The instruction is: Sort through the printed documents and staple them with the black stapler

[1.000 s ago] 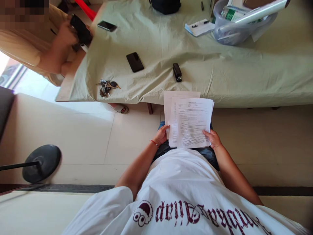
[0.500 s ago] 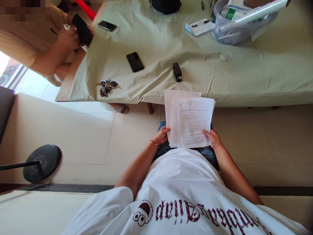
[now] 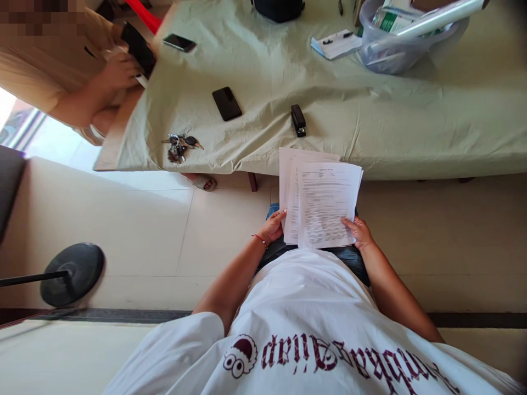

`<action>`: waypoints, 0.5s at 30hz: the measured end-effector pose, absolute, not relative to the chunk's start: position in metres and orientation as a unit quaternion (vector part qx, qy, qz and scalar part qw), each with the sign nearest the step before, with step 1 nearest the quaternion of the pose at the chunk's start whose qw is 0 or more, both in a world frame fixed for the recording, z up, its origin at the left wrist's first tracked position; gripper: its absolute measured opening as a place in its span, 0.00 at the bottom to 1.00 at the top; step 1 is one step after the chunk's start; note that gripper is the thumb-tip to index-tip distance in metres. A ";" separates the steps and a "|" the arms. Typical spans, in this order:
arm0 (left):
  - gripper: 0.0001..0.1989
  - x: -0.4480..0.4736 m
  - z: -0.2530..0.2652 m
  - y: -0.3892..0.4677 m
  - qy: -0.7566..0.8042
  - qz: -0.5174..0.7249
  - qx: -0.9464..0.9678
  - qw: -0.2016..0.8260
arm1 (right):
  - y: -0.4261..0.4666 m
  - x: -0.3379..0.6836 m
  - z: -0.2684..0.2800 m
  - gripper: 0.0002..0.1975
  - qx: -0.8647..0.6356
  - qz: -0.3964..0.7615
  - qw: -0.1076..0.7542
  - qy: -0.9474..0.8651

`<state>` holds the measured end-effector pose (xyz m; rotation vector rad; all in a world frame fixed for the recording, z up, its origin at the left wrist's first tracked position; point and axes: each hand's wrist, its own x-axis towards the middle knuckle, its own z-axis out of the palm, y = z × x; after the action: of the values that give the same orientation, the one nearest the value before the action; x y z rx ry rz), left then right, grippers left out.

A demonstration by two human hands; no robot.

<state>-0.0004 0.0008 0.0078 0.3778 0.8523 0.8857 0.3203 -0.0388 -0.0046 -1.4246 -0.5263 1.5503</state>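
Pinching overlapping printed sheets point(image 3: 327, 203) from opposite sides, the left hand point(image 3: 273, 226) and right hand point(image 3: 359, 232) hold them near 1 black stapler point(image 3: 298, 120) on the cloth-covered worktop point(image 3: 415, 126).

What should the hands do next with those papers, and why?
Maybe nudge the papers into line: the left hand and right hand grip opposite sides, and the back sheets stick out past the top sheet on the left.
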 end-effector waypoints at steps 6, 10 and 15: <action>0.28 0.003 0.011 -0.001 0.420 0.367 0.212 0.802 | -0.039 0.315 -0.002 0.31 -0.579 0.629 0.465 -0.228; 0.28 0.004 0.013 -0.002 0.442 0.353 0.220 0.795 | -0.039 0.311 0.000 0.31 -0.574 0.614 0.478 -0.256; 0.26 0.005 0.016 -0.002 0.440 0.356 0.215 0.796 | -0.038 0.308 -0.001 0.30 -0.586 0.604 0.477 -0.253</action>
<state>0.0047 -0.0018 0.0159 0.4612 0.9441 0.7637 0.3079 -0.0378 -0.0014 -1.4316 -0.6178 1.4756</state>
